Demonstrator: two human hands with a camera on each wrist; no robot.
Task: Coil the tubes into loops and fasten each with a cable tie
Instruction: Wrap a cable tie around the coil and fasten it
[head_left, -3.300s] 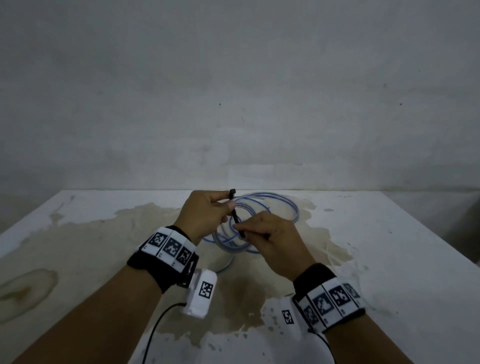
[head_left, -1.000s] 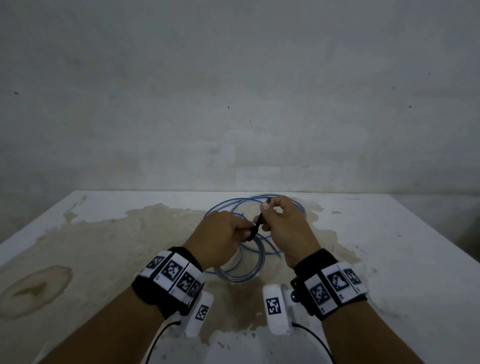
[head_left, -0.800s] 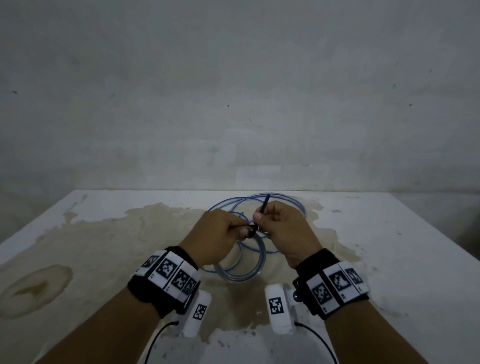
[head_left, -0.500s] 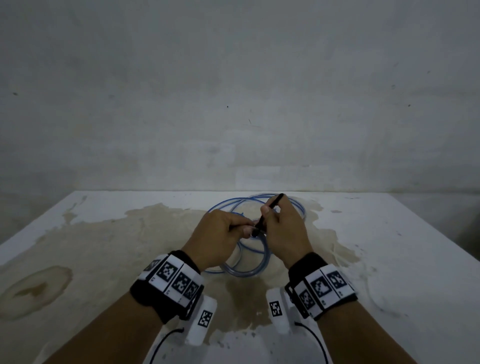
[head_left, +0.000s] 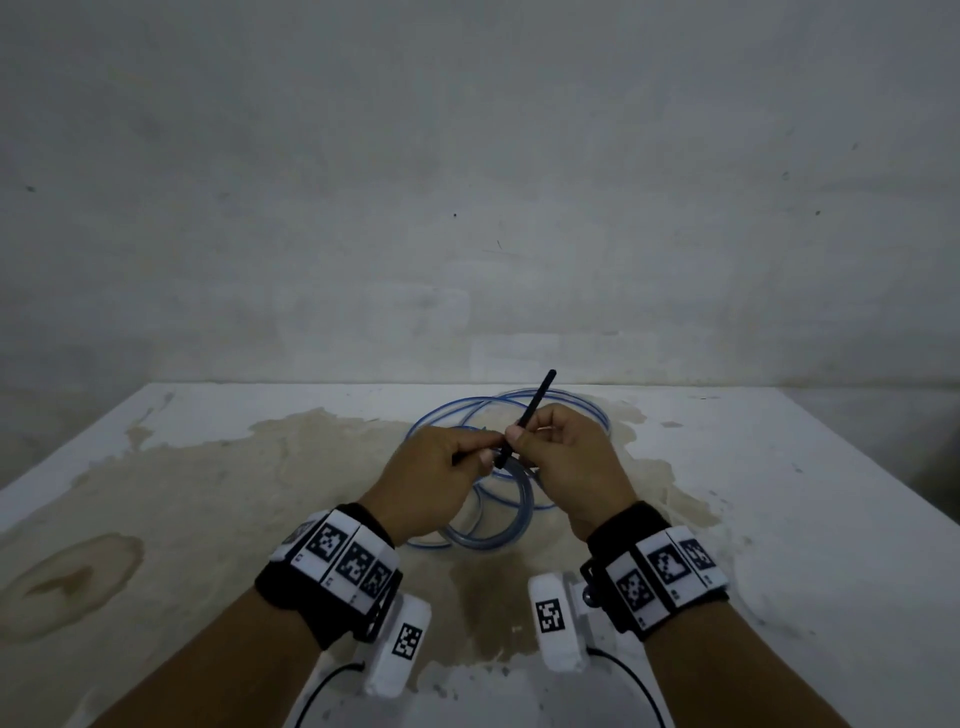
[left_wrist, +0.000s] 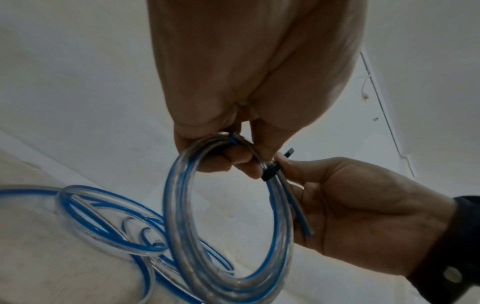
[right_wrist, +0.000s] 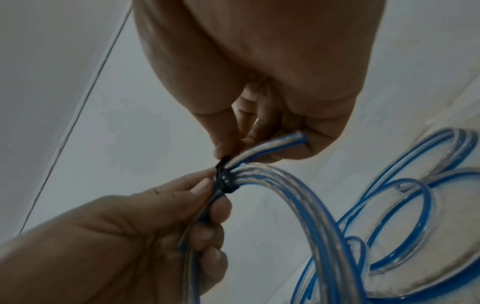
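Observation:
A clear tube with a blue stripe is wound into a small coil (head_left: 511, 525) (left_wrist: 233, 236) (right_wrist: 298, 197) held above the table. My left hand (head_left: 441, 478) (right_wrist: 155, 222) grips the coil's bundled strands. A black cable tie (head_left: 532, 408) (left_wrist: 269, 171) (right_wrist: 224, 179) wraps tightly round the bundle beside my left fingers. My right hand (head_left: 563, 460) (left_wrist: 337, 201) pinches the tie's free tail, which sticks up and away from the coil. A second, looser tube (head_left: 524, 410) (left_wrist: 103, 222) (right_wrist: 405, 222) lies in wide loops on the table behind my hands.
The white table (head_left: 779, 493) has a large brownish stain (head_left: 260, 493) across its middle and a smaller one (head_left: 67, 582) at the left. A bare grey wall (head_left: 467, 182) stands right behind the table's far edge.
My right hand has drawn the tie's tail farther through, so more of it sticks up now. The loop round the coil has tightened. My left hand stayed on the coil.

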